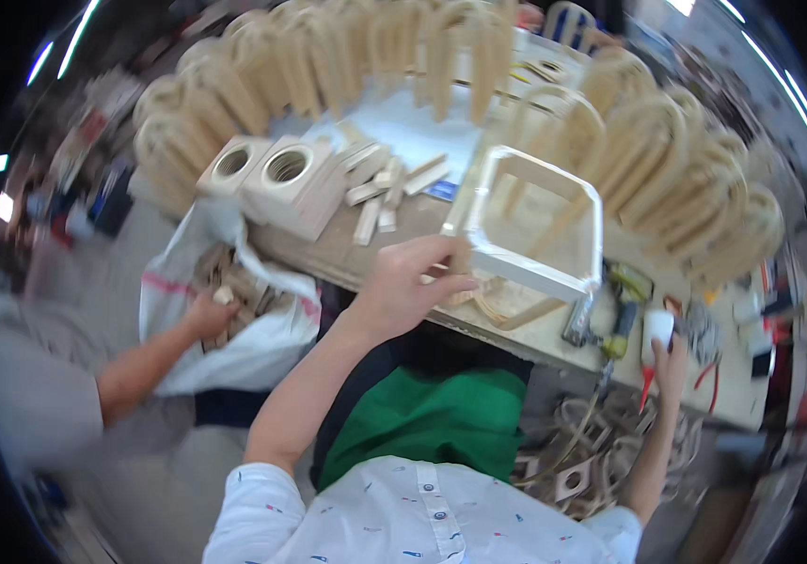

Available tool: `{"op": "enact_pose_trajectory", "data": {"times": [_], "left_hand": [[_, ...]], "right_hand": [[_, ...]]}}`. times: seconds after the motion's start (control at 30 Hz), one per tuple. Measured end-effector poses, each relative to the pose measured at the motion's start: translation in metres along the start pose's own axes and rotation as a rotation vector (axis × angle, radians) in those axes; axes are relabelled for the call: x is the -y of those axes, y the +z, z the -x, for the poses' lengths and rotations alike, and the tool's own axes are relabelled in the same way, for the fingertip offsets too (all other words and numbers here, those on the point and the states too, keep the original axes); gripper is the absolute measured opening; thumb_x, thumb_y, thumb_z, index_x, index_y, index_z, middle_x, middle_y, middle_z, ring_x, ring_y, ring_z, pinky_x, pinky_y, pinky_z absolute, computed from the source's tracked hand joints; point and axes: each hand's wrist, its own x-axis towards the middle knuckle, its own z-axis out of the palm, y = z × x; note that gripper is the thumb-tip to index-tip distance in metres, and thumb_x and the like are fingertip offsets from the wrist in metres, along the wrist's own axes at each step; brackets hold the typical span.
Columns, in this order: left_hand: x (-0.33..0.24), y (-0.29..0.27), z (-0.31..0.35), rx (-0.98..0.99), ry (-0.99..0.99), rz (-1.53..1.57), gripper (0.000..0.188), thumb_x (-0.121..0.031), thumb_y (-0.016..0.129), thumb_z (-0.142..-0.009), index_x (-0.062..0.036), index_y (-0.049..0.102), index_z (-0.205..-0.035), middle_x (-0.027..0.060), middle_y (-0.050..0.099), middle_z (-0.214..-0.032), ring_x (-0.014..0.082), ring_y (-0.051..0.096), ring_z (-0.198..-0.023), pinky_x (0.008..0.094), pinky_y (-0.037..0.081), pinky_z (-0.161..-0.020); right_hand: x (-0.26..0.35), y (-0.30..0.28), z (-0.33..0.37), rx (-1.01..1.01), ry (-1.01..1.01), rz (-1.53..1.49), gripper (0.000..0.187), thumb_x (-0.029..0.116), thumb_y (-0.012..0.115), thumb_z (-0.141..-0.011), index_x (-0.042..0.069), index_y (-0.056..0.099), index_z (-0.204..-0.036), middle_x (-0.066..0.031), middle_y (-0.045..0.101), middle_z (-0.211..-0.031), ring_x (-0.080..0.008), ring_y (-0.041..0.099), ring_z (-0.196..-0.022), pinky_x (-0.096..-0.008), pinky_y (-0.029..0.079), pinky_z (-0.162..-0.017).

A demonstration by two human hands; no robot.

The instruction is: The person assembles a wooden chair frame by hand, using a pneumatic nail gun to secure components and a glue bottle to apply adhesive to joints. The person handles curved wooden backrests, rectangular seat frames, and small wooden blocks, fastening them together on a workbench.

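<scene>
At the bench's front edge, my left hand (406,284) is closed in a pinch on a small pale wood block (460,260). The block is beside the near left corner of a white-edged frame (540,274) with cut-off corners. My right hand (672,365), off to the right, is wrapped round a white glue bottle (657,327). Its red nozzle (647,387) points downward. A yellow-green nail gun (622,315) with a hose lies on the bench just left of the bottle.
Curved wooden frames (648,155) stand in rows along the bench (380,240). Blocks with round holes (295,193) and small wood strips (366,221) lie left. Another person's hand (208,315) reaches into a white sack (173,320) of wood pieces. Wooden offcuts (573,481) litter the floor.
</scene>
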Motion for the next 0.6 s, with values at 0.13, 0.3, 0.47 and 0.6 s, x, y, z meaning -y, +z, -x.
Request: {"op": "enact_pose_trajectory", "data": {"times": [0.13,0.3,0.47,0.6], "left_hand": [[0.002,0.007,0.013,-0.056,0.004,-0.042,0.026,-0.014,0.076,-0.079,0.0028,0.063,-0.094,0.0109,0.064,-0.083,0.0158,0.063,-0.072,0.029,0.054,-0.065],[-0.007,0.009,0.019,-0.095,0.066,-0.089,0.028,-0.021,0.073,-0.08,0.001,0.056,-0.088,0.0151,0.059,-0.078,0.0306,0.06,-0.071,0.038,0.05,-0.065],[0.003,0.004,0.011,-0.047,0.084,-0.105,0.027,-0.022,0.07,-0.08,-0.002,0.059,-0.095,0.0152,0.061,-0.081,0.0342,0.061,-0.076,0.0416,0.049,-0.069],[0.018,-0.039,0.011,-0.078,0.231,-0.241,0.027,-0.015,0.069,-0.081,-0.0062,0.066,-0.106,0.0156,0.067,-0.091,0.0325,0.065,-0.085,0.0382,0.052,-0.079]], "right_hand": [[0.085,-0.016,0.029,-0.09,-0.123,-0.546,0.051,0.01,0.063,-0.087,0.0,0.048,-0.135,-0.0151,0.057,-0.127,-0.0246,0.058,-0.111,-0.0348,0.045,-0.092],[0.218,-0.004,0.068,0.324,-0.337,-1.009,0.053,-0.003,0.061,-0.087,-0.002,0.045,-0.136,-0.0134,0.055,-0.129,-0.012,0.058,-0.094,-0.0242,0.048,-0.078],[0.271,0.018,0.067,0.242,-0.361,-1.116,0.031,0.006,0.057,-0.094,-0.002,0.053,-0.124,-0.0106,0.064,-0.109,-0.0102,0.06,-0.086,-0.0232,0.049,-0.066],[0.273,0.024,0.063,0.13,-0.393,-1.052,0.022,0.015,0.054,-0.098,0.0,0.057,-0.114,-0.0089,0.066,-0.097,-0.0114,0.062,-0.082,-0.0222,0.048,-0.059]]}}
